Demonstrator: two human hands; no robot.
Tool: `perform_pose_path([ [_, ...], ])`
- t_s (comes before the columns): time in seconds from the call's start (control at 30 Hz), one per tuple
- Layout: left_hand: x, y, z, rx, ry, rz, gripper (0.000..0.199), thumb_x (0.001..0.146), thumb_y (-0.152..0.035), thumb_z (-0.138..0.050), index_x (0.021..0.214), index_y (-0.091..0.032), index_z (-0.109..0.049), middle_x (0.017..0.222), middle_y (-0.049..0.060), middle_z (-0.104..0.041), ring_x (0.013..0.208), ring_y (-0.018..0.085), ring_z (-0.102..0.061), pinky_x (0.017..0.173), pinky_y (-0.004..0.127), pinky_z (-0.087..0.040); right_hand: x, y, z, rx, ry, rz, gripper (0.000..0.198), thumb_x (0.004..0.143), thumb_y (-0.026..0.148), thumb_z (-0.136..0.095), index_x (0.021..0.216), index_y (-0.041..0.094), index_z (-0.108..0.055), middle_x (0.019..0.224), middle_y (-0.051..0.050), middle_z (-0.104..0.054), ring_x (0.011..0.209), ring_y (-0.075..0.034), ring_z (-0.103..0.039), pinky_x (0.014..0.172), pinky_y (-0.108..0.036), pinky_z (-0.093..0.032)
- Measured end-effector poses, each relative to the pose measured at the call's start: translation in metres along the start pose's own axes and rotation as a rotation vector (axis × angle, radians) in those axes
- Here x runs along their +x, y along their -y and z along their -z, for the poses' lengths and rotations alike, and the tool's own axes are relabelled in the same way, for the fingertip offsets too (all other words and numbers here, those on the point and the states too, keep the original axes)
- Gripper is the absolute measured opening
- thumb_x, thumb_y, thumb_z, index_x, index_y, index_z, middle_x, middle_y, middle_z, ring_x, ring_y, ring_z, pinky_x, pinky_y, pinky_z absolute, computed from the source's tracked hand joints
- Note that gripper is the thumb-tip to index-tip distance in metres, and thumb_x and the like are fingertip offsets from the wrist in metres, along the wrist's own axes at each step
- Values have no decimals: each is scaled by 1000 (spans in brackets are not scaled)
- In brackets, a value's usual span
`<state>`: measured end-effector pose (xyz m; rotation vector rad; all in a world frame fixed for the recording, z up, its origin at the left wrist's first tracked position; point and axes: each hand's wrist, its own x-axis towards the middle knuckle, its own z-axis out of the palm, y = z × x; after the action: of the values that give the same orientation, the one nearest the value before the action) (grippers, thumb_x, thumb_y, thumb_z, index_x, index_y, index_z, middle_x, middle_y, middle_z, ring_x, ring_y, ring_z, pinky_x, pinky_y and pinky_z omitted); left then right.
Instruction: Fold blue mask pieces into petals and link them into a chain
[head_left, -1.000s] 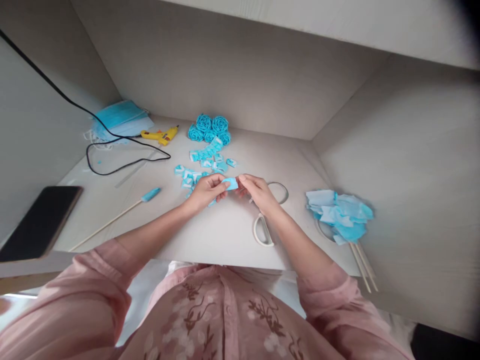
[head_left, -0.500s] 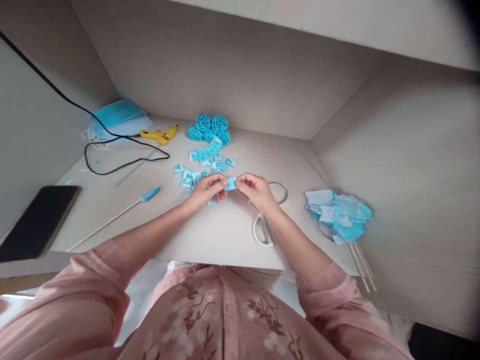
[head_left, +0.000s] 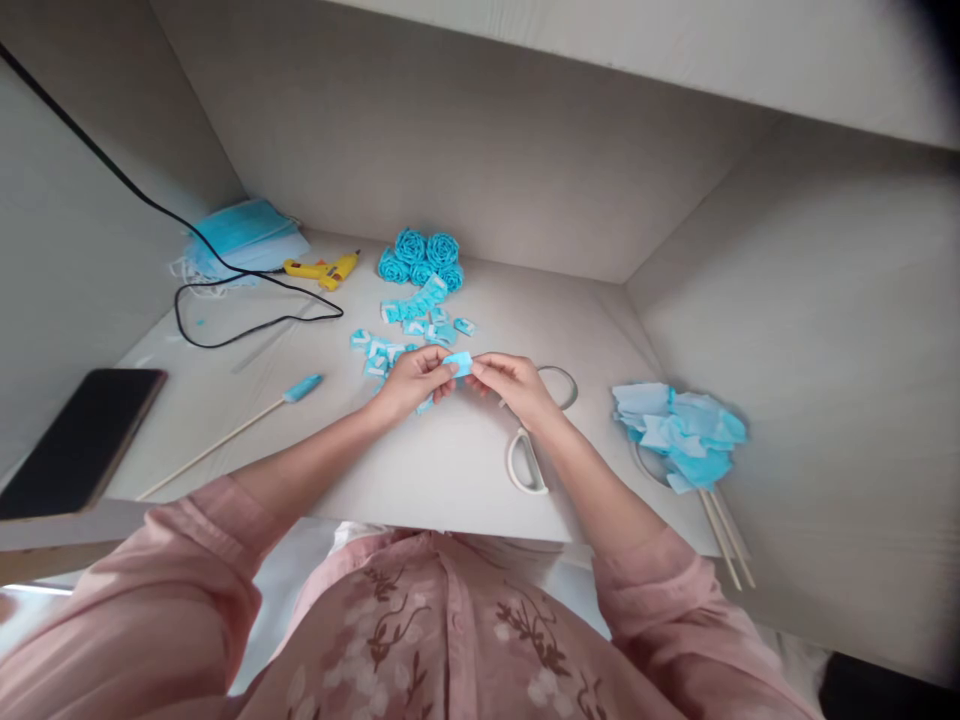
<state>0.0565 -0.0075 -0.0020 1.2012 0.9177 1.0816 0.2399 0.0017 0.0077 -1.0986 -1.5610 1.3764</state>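
Observation:
A small blue fabric piece (head_left: 458,363) is pinched between my two hands above the middle of the table. My left hand (head_left: 420,380) grips its left end with thumb and fingers, and my right hand (head_left: 511,384) pinches its right edge. Just beyond and left of my hands lie several folded blue pieces with white patches (head_left: 382,355), partly hidden by my left hand. Scissors with a white handle (head_left: 527,463) lie under my right wrist, their blades hidden. Behind the loose pieces sits a cluster of rolled blue rosettes (head_left: 421,258).
A yellow glue gun (head_left: 326,270) with a black cord (head_left: 259,328) lies back left, by stacked blue face masks (head_left: 244,235). A blue-tipped stick (head_left: 232,435) and a dark phone (head_left: 82,440) lie left. Right are a tape roll (head_left: 562,385), crumpled blue fabric (head_left: 686,430) and sticks (head_left: 726,535).
The blue piece has tilted slightly between my fingers, and my right fingers have shifted on its edge. The whole view has moved a little; the other things lie as before.

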Motion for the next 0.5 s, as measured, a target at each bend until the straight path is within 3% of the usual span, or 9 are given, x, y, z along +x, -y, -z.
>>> perform_pose_path([
  [0.3, 0, 0, 0, 0, 5, 6, 33, 70, -42, -76, 77, -15, -58, 55, -3, -62, 41, 7, -49, 41, 19, -36, 1, -3, -1, -43, -18, 15, 32, 71, 50, -75, 73, 19, -68, 66, 0, -66, 60, -12, -55, 62, -26, -46],
  [0.5, 0, 0, 0, 15, -5, -11, 31, 72, -40, -74, 74, -16, -55, 55, -3, -61, 41, 7, -49, 40, 19, -35, 1, -1, 0, 15, -54, 31, 37, 77, 56, -69, 80, 19, -70, 72, -2, -69, 65, -14, -59, 63, -26, -48],
])
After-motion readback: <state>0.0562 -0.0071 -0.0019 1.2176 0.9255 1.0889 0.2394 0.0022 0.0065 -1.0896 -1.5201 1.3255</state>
